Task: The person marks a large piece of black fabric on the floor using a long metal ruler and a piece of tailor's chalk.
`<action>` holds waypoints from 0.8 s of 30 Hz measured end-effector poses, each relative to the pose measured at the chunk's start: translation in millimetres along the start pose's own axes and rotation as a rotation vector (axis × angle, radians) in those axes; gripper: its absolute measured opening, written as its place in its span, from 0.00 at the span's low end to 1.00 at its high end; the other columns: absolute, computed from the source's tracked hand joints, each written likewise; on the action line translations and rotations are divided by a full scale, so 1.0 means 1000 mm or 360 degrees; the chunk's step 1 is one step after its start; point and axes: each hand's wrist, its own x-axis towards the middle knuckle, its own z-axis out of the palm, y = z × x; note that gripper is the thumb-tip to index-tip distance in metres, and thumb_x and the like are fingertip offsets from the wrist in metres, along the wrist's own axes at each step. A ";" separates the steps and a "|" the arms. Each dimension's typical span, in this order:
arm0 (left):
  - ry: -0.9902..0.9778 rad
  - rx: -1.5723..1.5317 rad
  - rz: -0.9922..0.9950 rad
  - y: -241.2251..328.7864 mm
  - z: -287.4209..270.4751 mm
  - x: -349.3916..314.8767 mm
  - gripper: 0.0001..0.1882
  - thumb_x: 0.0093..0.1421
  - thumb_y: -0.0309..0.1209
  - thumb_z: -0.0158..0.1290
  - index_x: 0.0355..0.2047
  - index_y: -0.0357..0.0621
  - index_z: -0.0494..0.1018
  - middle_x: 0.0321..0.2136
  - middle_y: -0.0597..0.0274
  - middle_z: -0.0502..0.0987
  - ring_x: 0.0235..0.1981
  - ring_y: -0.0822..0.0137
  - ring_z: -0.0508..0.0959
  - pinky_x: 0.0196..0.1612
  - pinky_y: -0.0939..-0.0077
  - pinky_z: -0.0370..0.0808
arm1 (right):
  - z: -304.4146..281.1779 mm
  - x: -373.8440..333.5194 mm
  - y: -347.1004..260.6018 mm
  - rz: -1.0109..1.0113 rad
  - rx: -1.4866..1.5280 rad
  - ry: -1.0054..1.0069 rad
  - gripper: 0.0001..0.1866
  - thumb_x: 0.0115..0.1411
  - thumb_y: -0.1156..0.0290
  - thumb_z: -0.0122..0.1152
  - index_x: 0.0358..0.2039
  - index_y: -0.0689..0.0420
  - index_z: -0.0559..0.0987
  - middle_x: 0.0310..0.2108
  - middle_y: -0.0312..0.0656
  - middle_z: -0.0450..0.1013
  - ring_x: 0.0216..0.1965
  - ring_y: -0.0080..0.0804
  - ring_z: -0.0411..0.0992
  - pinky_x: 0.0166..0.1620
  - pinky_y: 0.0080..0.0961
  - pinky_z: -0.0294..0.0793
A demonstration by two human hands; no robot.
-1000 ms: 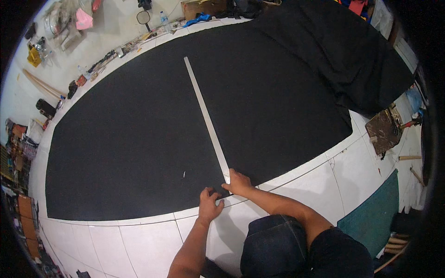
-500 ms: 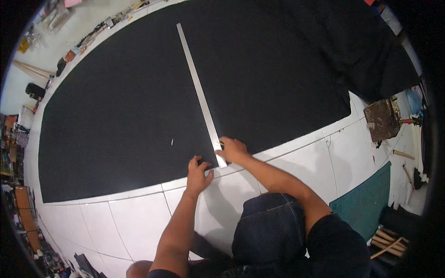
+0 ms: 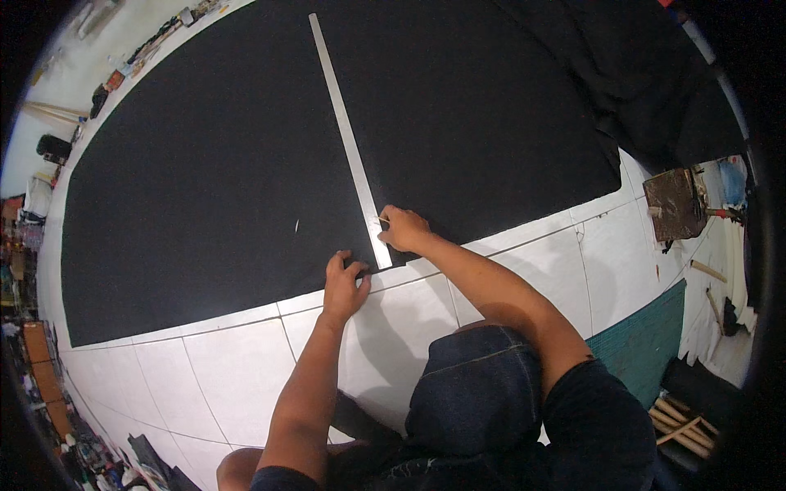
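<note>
A large black cloth point(image 3: 196, 196) lies spread flat, its near edge just in front of me. Across it runs a long, pale metal ruler point(image 3: 348, 143), with its near end close to that edge. My right hand point(image 3: 407, 230) is closed on a thin yellowish stick point(image 3: 382, 219), whose tip reaches over the ruler near its lower end; whether it is a pencil I cannot tell. My left hand point(image 3: 347, 285) rests at the cloth's near edge, just left of the ruler's end. Its fingers are bent but apart, with nothing visible in them. A small white sliver point(image 3: 296, 226) lies on the cloth.
White tiled floor point(image 3: 237, 376) borders the cloth. At the right are a brown board-like object point(image 3: 675, 204), a teal mat point(image 3: 643, 340) and several wooden sticks point(image 3: 679, 430). Bunched dark fabric point(image 3: 655, 106) is at the far right; clutter lines the left side.
The whole view has shifted, so cloth and ruler sit higher in it. My right hand's thumb has come off the ruler's face, and the stick now shows in its fingers. My left hand stays at the edge.
</note>
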 end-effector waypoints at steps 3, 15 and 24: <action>0.0077 0.0009 -0.0004 -0.003 0.004 -0.002 0.12 0.52 0.27 0.62 0.38 0.41 0.79 0.53 0.39 0.69 0.60 0.40 0.66 0.62 0.51 0.64 | -0.009 0.003 -0.001 -0.0045 -0.0083 -0.0101 0.23 0.54 0.58 0.69 0.48 0.52 0.76 0.46 0.45 0.78 0.50 0.48 0.76 0.52 0.43 0.74; 0.0326 -0.0065 -0.0121 0.011 0.021 0.000 0.14 0.52 0.27 0.60 0.39 0.36 0.75 0.54 0.35 0.68 0.60 0.36 0.64 0.63 0.47 0.63 | -0.160 0.028 -0.085 -0.0292 -0.1164 0.0079 0.22 0.58 0.53 0.66 0.47 0.54 0.78 0.43 0.48 0.79 0.48 0.49 0.77 0.49 0.46 0.76; 0.0207 -0.0092 -0.0182 0.011 0.015 0.004 0.26 0.52 0.31 0.60 0.52 0.39 0.73 0.51 0.39 0.68 0.59 0.40 0.64 0.65 0.50 0.61 | -0.247 -0.012 -0.154 -0.0293 -0.1186 0.0277 0.20 0.60 0.53 0.64 0.45 0.54 0.78 0.40 0.49 0.79 0.44 0.50 0.78 0.45 0.47 0.77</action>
